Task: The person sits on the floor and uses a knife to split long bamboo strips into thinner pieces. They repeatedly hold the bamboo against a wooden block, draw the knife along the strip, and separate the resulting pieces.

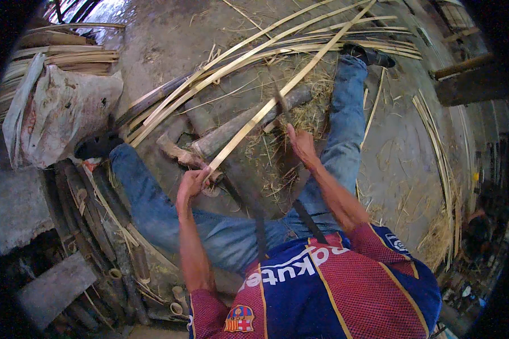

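Between my outstretched legs, a long pale bamboo strip (315,61) runs slantwise from my lap to the far right. My left hand (191,183) is closed round its near end. My right hand (303,146) grips a knife (283,107), whose dark, slightly blurred blade meets the strip about midway along; the fingers hide most of its handle. Under the strip lies a round wooden log (226,133), with a knobbly piece of wood (181,152) at its near left end. Thin shavings (271,164) are scattered around the log.
More bamboo strips (232,65) lie in a bundle beyond my feet, others (435,152) on the floor at right. A whitish sack (68,101) stands by my left foot. Bamboo poles (85,206) lie at left beside a grey board (56,288). My jeans-clad legs (345,113) flank the log.
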Action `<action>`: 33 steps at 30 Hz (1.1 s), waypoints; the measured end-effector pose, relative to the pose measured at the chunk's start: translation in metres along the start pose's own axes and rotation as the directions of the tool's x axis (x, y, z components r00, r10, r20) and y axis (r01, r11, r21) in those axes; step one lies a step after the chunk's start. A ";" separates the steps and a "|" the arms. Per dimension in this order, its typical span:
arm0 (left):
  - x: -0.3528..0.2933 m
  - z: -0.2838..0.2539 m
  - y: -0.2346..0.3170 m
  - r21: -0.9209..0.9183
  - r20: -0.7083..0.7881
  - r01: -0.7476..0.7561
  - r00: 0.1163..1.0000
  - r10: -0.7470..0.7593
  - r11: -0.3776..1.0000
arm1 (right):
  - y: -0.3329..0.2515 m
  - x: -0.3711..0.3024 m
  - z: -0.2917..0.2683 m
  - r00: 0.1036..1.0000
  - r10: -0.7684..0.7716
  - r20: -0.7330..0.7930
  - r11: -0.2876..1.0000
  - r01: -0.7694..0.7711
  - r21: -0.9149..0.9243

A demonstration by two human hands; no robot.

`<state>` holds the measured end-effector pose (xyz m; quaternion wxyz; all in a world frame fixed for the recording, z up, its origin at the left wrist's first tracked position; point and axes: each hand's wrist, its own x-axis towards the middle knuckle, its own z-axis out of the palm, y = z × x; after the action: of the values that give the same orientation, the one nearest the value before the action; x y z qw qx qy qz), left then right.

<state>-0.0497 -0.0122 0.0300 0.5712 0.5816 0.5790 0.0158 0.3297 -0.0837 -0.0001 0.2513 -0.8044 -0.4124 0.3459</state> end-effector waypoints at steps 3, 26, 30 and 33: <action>-0.001 -0.004 -0.006 -0.010 -0.005 0.049 0.999 -0.050 0.999 | 0.014 0.007 -0.001 0.968 -0.191 0.161 0.957 0.220 -0.189; -0.035 -0.053 -0.022 0.097 0.121 0.234 0.962 -0.245 0.967 | 0.106 0.128 -0.056 0.868 -0.496 -0.023 0.756 0.418 -0.503; -0.047 -0.058 -0.035 0.065 0.086 0.264 0.959 -0.269 0.962 | 0.052 0.105 -0.079 0.998 0.005 -0.068 0.982 -0.017 -0.187; -0.021 -0.054 -0.039 0.114 0.094 0.195 0.974 -0.206 0.974 | 0.113 0.150 -0.111 0.874 -0.036 -0.484 0.975 -0.074 -0.207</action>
<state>-0.1190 -0.0038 0.0356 0.5687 0.5489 0.6039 -0.1031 0.5326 -0.0316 -0.0597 0.2528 -0.8921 -0.3640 0.0882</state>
